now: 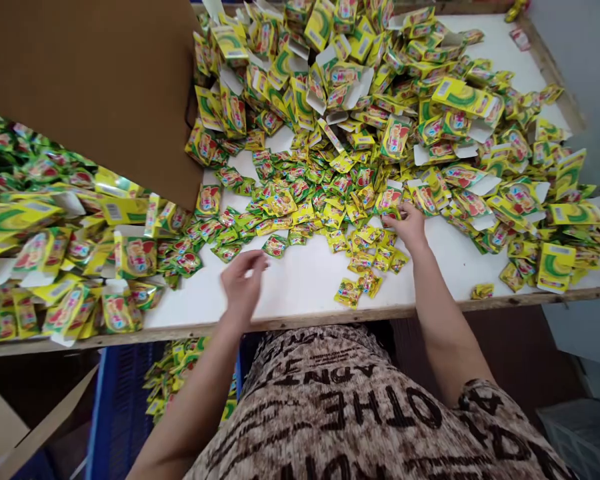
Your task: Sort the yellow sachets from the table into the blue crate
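My left hand [244,283] hovers over the white tabletop, its fingers loosely curled and smeared by motion. I see nothing clearly in it, and a green sachet [275,246] lies just beyond its fingertips. My right hand [409,225] is closed in a pinch on a small yellow-green sachet [392,213], in front of an open yellow carton [389,196]. Between and ahead of my hands spreads a pile of green sachets [305,190] and yellow sachets [333,215]. A few yellow sachets [349,292] lie closer to the table's front edge.
Open yellow cartons [347,80] are heaped at the back and right of the table [300,283]. A large brown cardboard box [95,87] stands at the back left, with more cartons [135,253] in front. A blue crate [111,407] with sachets sits below the wooden edge.
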